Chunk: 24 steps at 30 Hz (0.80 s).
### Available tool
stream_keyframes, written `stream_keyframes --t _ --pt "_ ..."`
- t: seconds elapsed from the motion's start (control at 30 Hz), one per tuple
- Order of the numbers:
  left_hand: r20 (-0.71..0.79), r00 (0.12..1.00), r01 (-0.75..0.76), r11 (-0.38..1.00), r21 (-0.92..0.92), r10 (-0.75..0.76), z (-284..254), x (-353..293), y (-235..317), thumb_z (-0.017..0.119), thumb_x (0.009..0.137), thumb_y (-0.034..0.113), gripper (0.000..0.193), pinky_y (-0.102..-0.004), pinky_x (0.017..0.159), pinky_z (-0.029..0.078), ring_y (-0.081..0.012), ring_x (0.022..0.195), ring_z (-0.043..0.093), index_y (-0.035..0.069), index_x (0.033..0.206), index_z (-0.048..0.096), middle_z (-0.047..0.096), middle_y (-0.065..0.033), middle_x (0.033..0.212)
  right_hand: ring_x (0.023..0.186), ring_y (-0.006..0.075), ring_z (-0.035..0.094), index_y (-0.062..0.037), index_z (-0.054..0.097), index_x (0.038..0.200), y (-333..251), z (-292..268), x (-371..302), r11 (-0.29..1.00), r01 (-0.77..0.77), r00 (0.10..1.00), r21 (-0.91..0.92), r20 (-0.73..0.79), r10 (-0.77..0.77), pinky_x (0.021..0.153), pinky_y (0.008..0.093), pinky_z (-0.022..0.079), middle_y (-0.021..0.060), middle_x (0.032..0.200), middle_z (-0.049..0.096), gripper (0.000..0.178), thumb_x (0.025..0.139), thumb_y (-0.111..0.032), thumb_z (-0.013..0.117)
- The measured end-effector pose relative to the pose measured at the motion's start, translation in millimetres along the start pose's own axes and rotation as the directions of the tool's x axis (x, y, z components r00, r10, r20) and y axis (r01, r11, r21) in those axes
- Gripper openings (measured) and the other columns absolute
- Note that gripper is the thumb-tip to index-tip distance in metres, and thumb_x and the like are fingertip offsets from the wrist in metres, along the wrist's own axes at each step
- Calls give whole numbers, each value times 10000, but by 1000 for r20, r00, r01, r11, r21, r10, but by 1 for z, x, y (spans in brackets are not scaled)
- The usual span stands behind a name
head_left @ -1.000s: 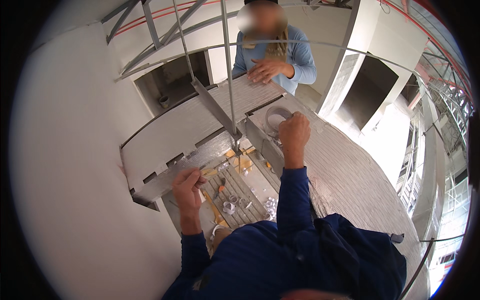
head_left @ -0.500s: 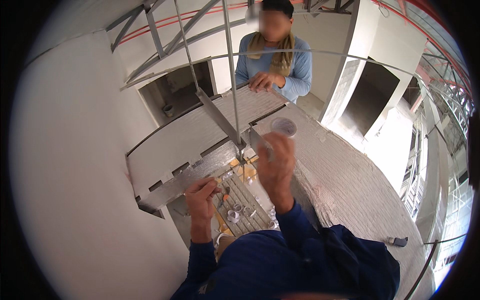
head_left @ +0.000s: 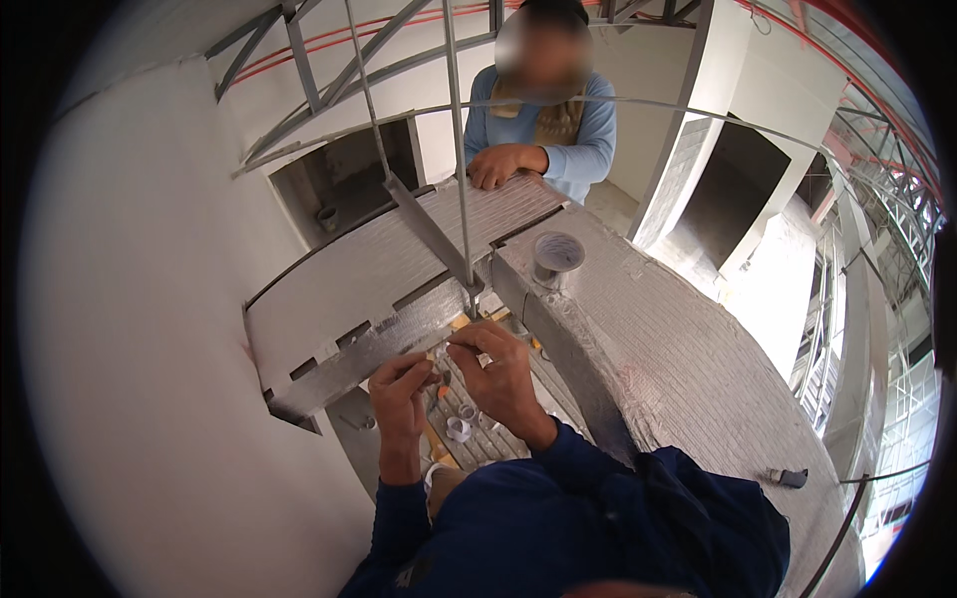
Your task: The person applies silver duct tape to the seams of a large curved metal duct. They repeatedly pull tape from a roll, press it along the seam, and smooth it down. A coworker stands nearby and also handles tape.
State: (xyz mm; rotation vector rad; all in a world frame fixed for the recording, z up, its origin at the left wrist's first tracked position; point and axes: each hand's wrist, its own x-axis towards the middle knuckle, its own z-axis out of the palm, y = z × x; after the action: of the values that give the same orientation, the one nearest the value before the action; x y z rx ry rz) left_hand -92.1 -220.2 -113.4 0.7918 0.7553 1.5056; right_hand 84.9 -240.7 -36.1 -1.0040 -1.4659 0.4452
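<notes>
My left hand [head_left: 402, 387] is closed in a pinch in front of the foil-covered duct side. Close to its right, my right hand [head_left: 498, 377] is pinched too, fingertips near the left ones. Whatever the fingers hold is too small to make out. Beyond the hands runs a foil-wrapped duct [head_left: 349, 269] with dark gaps along its near edge. To the right stretches another silvery wrapped duct section [head_left: 688, 349]. On top of that section, near its corner, sits a pale round roll or cup [head_left: 558, 257]; its kind is unclear.
A metal channel [head_left: 431, 229] and a thin hanging rod [head_left: 459, 149] stand across the duct. Opposite me, a person in light blue [head_left: 588, 130] rests a hand on it. A small dark-handled tool [head_left: 788, 478] lies at right. White rings and scraps [head_left: 459, 429] lie on boards below.
My right hand has come down and left, from beside the duct corner to near my left hand. The left hand has barely moved. The other person's hand has shifted slightly left.
</notes>
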Motion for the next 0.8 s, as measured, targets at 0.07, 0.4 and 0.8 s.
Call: stream_keyframes --t 0.07,0.4,0.8 --pt "3 1000 -1 1000 -8 1 0 0 -1 738 972 -67 149 -394 786 689 -235 792 787 -68 1118 770 787 -154 956 882 287 774 35 778 1017 0 2 -2 1000 1 1000 11 10 -1 759 366 605 159 1005 779 93 925 27 791" --pt "19 1000 -17 998 -67 18 2 -1 -2 741 976 -81 203 -383 793 693 -235 810 797 -48 1176 753 796 -143 985 879 329 778 39 769 997 0 2 -6 999 -16 999 48 32 14 760 393 609 172 986 771 76 925 16 776" --pt "11 999 -41 996 84 40 1 0 -3 671 1094 27 130 -345 715 682 -187 777 762 -41 1190 728 764 -114 929 859 305 769 41 770 1006 2 3 -4 995 -51 997 82 57 46 748 382 601 165 994 768 91 923 6 784"
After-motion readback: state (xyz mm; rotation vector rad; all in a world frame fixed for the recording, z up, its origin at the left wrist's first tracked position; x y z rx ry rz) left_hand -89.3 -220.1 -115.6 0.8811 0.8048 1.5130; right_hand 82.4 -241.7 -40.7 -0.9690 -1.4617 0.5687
